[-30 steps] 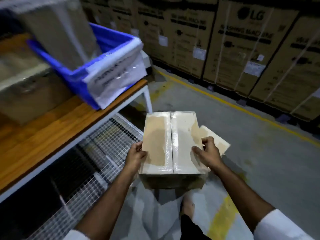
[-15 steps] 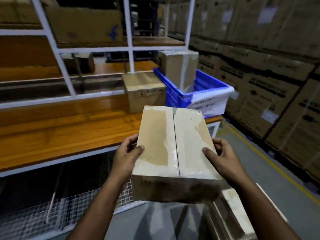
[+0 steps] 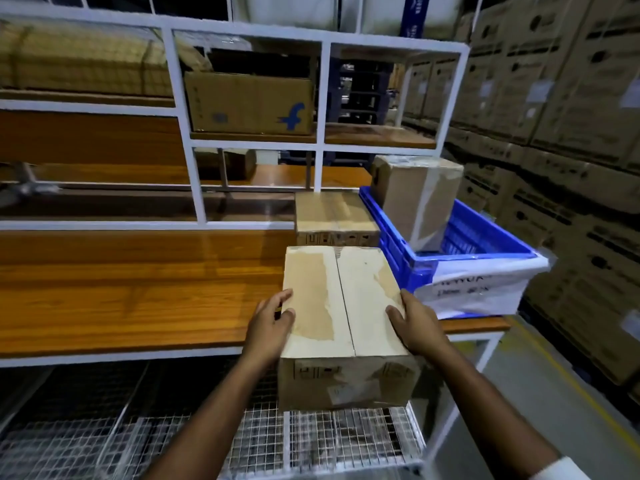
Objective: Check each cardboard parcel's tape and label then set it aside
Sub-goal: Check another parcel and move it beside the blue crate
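Wooden workbench [image 3: 121,292], taped parcel [image 3: 341,306] gripped between hands, left [image 3: 270,325], right [image 3: 420,327]

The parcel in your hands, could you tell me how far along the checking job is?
Seemingly done: one parcel sits on the wooden bench. In hand: the left hand and right hand hold a taped parcel at the bench edge. Left: setting it down; another box stands in the blue crate.
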